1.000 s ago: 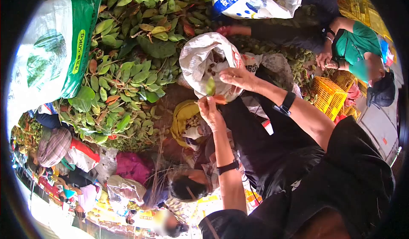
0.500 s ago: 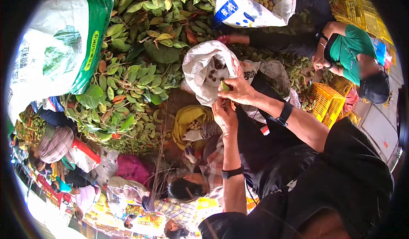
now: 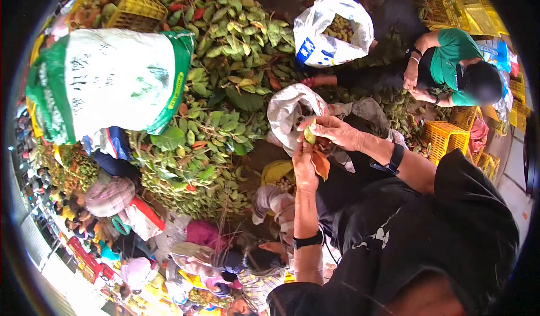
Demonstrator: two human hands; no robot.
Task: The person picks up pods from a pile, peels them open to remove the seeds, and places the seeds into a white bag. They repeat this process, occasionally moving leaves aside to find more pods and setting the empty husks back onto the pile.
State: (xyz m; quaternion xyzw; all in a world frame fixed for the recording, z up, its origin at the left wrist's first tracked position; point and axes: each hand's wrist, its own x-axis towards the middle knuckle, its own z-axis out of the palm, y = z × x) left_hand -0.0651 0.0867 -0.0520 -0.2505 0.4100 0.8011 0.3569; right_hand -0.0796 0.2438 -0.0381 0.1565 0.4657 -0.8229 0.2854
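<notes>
Both hands meet over the near side of an open white woven sack (image 3: 279, 112). A pale green pod (image 3: 310, 131) is gripped between them, its upper end by the fingertips of my right hand (image 3: 337, 133). From below, my left hand (image 3: 305, 168) closes round the pod's lower end. An orange-brown, leaf-like piece (image 3: 321, 164) hangs beside my left fingers, against the palm side. Part of the sack's mouth is hidden behind my hands.
Leafy green pods (image 3: 219, 124) lie heaped ahead. A green-and-white sack (image 3: 121, 79) rests on the left, a white bag of small pieces (image 3: 337, 32) at the top. A person in green (image 3: 458, 63) sits at right by yellow crates (image 3: 445, 140). A yellow sack (image 3: 275, 172) stands near my left wrist.
The view has shifted, so the surroundings sit further right and lower. The pod has turned more upright between my hands, and the orange-brown piece now shows by my left hand.
</notes>
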